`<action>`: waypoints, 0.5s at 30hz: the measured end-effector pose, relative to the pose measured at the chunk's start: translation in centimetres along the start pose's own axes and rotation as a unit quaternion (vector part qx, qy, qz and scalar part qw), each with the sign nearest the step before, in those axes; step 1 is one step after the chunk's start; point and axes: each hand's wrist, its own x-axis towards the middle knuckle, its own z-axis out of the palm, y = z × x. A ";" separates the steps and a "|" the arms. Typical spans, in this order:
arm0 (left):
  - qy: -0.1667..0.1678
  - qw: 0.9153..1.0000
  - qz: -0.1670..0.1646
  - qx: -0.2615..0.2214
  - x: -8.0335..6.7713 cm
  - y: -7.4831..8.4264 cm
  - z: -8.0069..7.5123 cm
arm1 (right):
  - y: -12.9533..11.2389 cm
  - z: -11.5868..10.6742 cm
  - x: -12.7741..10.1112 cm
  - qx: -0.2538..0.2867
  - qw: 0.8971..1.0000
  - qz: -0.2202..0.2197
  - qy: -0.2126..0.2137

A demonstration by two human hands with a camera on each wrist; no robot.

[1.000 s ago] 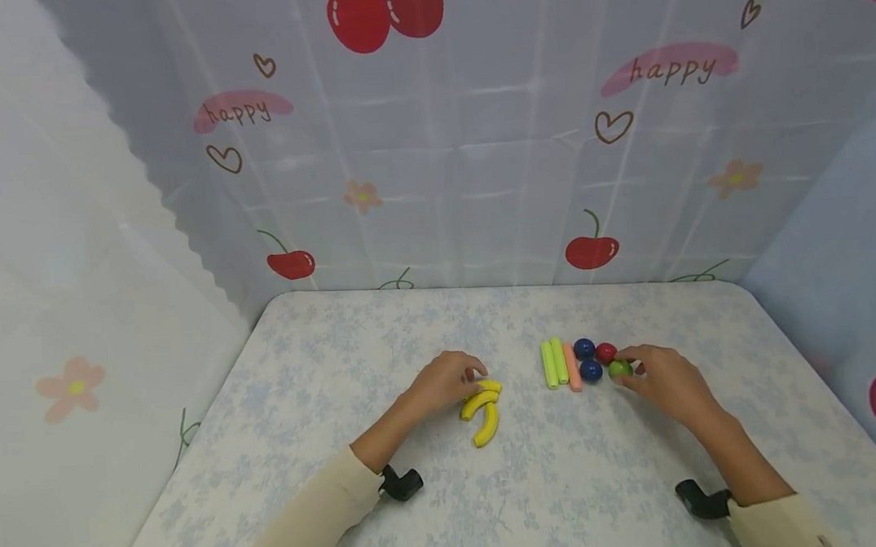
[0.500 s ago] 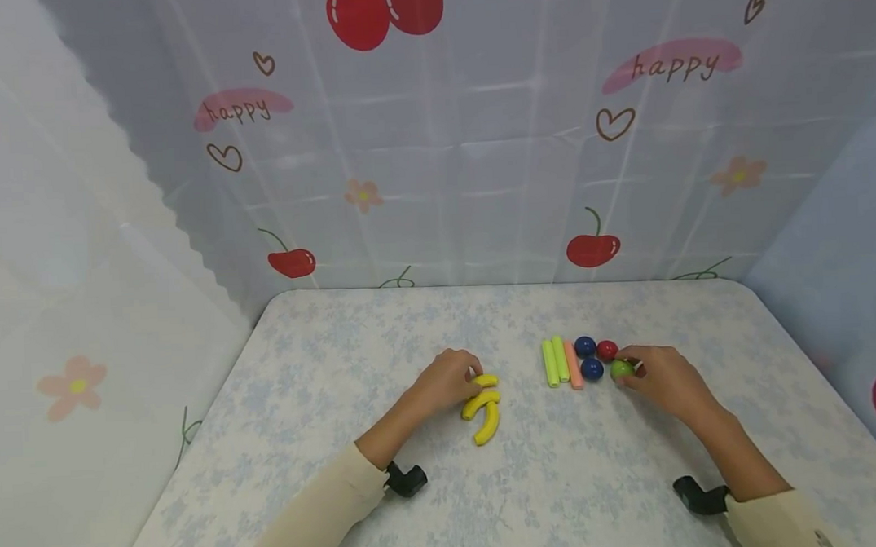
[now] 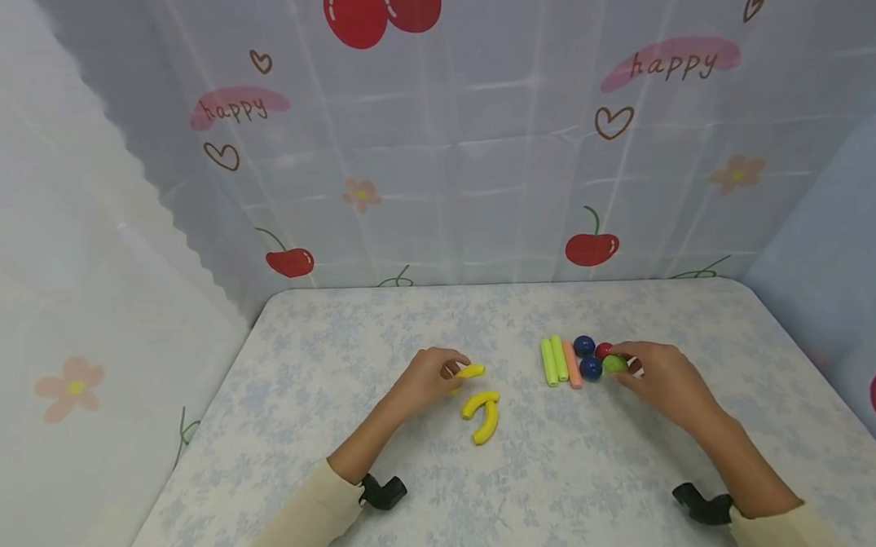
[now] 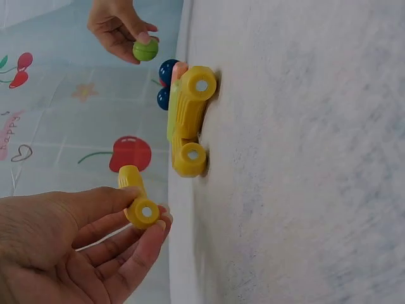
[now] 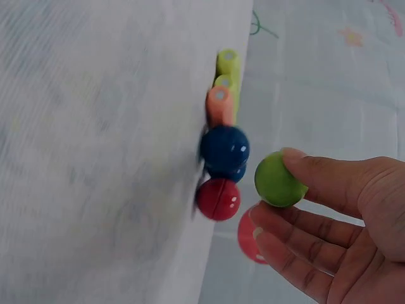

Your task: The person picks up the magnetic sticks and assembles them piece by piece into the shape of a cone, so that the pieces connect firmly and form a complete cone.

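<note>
My left hand point(image 3: 429, 378) pinches a curved yellow stick point(image 4: 134, 190) between thumb and fingers, held above the table. Its round end shows a silvery disc in the left wrist view. Two more curved yellow sticks point(image 3: 480, 404) point(image 3: 486, 425) lie close together on the table, to the right of that hand. My right hand point(image 3: 666, 378) holds a green ball point(image 5: 280, 180) by thumb and fingertips, raised off the table. Just beyond it rest a red ball point(image 5: 219, 199) and two dark blue balls point(image 3: 584, 346) point(image 3: 591, 369).
Left of the blue balls lie two straight yellow-green sticks point(image 3: 549, 362) point(image 3: 560, 358) and an orange stick point(image 3: 572, 365), side by side. The table point(image 3: 324, 344) has a pale floral cover. A cherry-print curtain point(image 3: 464, 199) hangs behind it.
The left hand has picked up the top curved yellow stick and moved it left, away from the other two. The right hand has lifted the green ball, shifting it slightly left.
</note>
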 end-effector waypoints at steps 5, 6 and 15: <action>-0.003 0.998 0.002 -0.058 -1.2 -0.3 -0.1 | -1.9 -0.2 -0.3 0.019 0.999 -0.025 0.010; -0.002 0.998 0.000 -0.070 -1.4 -0.4 -0.2 | -2.1 -0.1 -0.3 0.021 0.999 -0.031 0.013; -0.002 0.984 -0.027 -0.178 -3.3 -0.5 -0.2 | -4.8 0.4 -0.1 0.053 0.996 -0.071 0.021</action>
